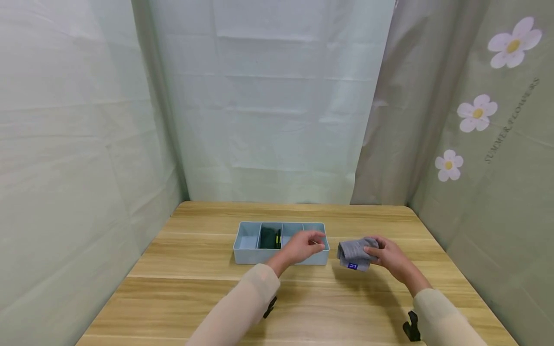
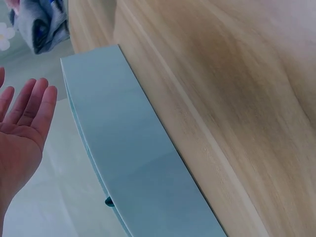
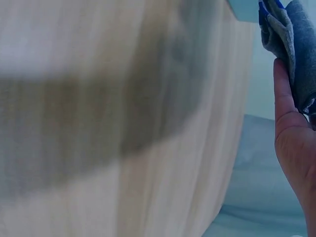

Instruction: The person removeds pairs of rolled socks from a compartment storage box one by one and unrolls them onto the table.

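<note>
Grey folded cloth (image 1: 357, 251) in your right hand (image 1: 391, 258), just right of the box

Your right thumb and fingers pinch the cloth at its right side and hold it raised over the wooden table (image 1: 186, 274), with a blue label (image 1: 352, 266) on its near edge. The cloth is apart from the pale blue box (image 1: 277, 257), which sits to its left. Your left hand (image 1: 303, 246) hovers over the right part of that box, fingers loosely extended and thumb apart from them. The box is split into four compartments in a row; the second from the left holds a dark green item (image 1: 267, 238) with yellow marks on its right side. A pale curtain (image 1: 268, 120) hangs beyond the far edge of the table, and white flowers (image 1: 512, 44) decorate the hanging on the right.
</note>
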`<state>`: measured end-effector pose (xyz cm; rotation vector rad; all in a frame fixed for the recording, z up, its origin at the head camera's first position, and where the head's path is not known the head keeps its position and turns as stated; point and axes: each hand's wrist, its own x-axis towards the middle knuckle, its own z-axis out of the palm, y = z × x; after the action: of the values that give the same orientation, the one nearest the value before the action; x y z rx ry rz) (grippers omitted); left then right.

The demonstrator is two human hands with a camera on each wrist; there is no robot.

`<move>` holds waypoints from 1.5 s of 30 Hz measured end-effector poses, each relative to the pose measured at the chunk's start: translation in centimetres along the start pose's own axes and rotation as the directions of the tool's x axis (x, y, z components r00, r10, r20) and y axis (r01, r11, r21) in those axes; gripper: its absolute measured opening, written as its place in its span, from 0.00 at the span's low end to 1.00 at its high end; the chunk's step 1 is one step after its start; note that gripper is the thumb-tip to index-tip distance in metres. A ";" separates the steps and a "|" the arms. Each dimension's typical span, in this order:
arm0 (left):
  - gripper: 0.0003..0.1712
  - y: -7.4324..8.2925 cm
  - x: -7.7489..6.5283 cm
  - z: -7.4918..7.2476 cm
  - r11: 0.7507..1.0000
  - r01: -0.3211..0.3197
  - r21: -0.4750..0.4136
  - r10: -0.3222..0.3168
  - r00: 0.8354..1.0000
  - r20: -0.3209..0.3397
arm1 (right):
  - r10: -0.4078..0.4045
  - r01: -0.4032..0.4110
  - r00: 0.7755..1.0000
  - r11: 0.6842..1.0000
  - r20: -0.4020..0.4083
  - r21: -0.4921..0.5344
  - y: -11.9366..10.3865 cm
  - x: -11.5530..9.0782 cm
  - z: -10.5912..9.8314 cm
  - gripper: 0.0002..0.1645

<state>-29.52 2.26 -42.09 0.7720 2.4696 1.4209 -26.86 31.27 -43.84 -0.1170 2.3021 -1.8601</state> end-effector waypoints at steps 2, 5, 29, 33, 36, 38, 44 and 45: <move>0.20 0.0 -0.2 0.1 1.000 -0.007 0.000 0.007 1.000 0.006 | 0.021 -0.021 1.000 1.000 -0.010 -0.006 0.7 -0.1 0.0 0.33; 0.19 -0.1 -0.5 0.4 1.000 -0.003 -0.005 0.003 1.000 0.017 | 0.039 -0.039 0.999 0.999 -0.007 -0.023 1.7 -0.3 0.3 0.34; 0.19 -2.8 -1.2 4.0 0.993 -0.047 0.111 0.039 0.996 0.074 | -0.086 0.007 0.987 0.869 -0.136 -0.495 3.8 -0.5 1.7 0.31; 0.20 -3.0 -1.2 4.8 0.987 -0.080 0.137 0.071 0.995 0.069 | -0.247 0.124 0.961 0.787 -0.125 -0.605 4.2 -0.6 1.7 0.25; 0.20 -3.1 -1.2 5.3 0.981 -0.104 0.162 0.097 0.994 0.053 | -0.384 0.222 0.920 0.679 -0.081 -0.700 4.4 -0.6 2.0 0.18; 0.20 -3.2 -1.1 5.7 0.978 -0.115 0.175 0.110 0.993 0.036 | -0.436 0.263 0.899 0.601 -0.034 -0.755 4.5 -0.5 2.2 0.15; 0.19 -3.4 -0.5 6.9 0.968 -0.112 0.226 0.120 0.993 -0.020 | -0.436 0.285 0.899 0.487 0.053 -0.825 4.8 -0.4 2.8 0.15; 0.19 -3.3 -0.5 7.1 0.967 -0.108 0.230 0.116 0.993 -0.023 | -0.435 0.281 0.899 0.486 0.050 -0.828 4.9 -0.4 2.8 0.15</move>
<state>-27.38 5.98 -48.67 0.9523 2.6894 1.2079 -25.68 29.71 -49.14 -0.6362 3.2834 -0.6928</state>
